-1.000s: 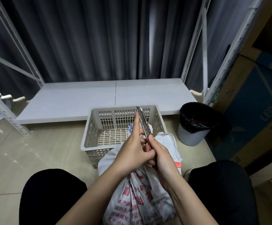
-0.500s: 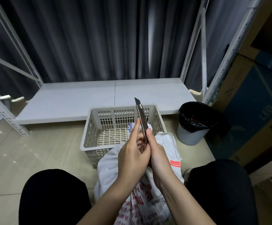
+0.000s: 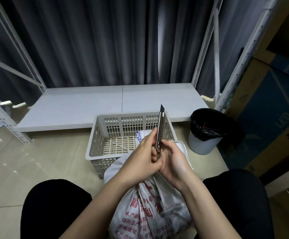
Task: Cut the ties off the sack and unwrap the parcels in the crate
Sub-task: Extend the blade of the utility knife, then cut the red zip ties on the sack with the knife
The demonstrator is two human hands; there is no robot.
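Red Chinese print is seen on the white sack (image 3: 150, 209), not legible; "LED" is read on a blue carton (image 3: 267, 121). A utility knife (image 3: 159, 130), blade up, is gripped by left hand (image 3: 142, 159) and right hand (image 3: 172, 161) above the sack, before the crate (image 3: 95, 135). A black-lined bin (image 3: 207, 130) stands right.
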